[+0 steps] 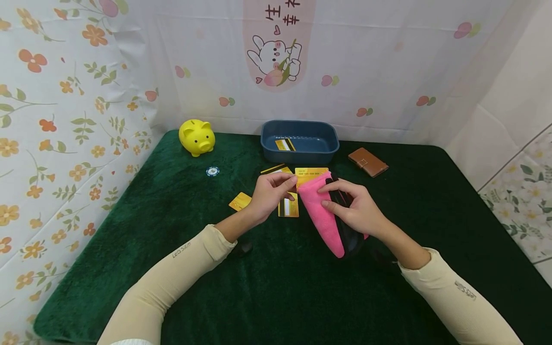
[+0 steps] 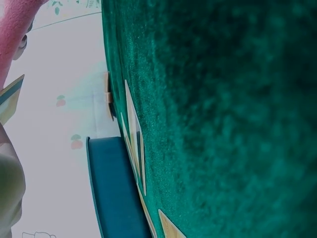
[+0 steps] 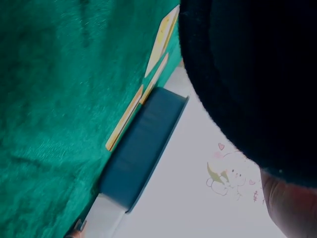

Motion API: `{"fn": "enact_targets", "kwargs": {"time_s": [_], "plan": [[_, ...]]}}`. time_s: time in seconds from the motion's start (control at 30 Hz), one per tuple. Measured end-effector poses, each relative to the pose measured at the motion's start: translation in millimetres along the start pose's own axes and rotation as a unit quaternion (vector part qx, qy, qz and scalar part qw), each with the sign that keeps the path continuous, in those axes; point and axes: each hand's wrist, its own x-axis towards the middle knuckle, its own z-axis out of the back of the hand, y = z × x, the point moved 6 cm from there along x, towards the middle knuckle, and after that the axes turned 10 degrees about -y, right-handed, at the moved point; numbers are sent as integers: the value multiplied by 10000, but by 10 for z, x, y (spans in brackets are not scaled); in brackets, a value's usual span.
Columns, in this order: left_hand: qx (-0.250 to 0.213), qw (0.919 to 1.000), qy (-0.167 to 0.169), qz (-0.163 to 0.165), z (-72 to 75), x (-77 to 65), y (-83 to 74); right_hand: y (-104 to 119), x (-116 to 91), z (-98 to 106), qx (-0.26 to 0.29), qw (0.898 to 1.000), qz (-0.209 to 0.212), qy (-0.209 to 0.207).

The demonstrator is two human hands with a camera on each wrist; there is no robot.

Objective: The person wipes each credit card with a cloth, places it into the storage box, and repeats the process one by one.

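Note:
My right hand (image 1: 360, 206) grips a pink and black soft fabric pouch (image 1: 321, 211), thumb and fingers on its near side, and holds it tilted above the table. In the right wrist view the dark side of the pouch (image 3: 237, 84) fills the upper right. Close to the pouch's upper left edge is my left hand (image 1: 270, 194), its thumb and forefinger pinching a card (image 2: 11, 101) with a dark stripe. In the left wrist view this card sits just beside the pink fabric (image 2: 15, 34). Several gold cards (image 1: 311, 173) lie on the table beyond the hands.
At the back stands a blue bin (image 1: 300, 154) with a striped card (image 1: 284, 144) inside. A brown wallet (image 1: 368, 162) lies to its right. On the left are a yellow piggy bank (image 1: 196, 138) and a poker chip (image 1: 212, 171). Dark green cloth (image 1: 241, 297) covers the table.

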Motion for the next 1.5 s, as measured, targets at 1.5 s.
{"fn": "enact_targets", "kwargs": {"time_s": [1.5], "plan": [[691,9939,550,-663,-24,-32,-44,-180,13,493,86,9934,-761,-857]]}}
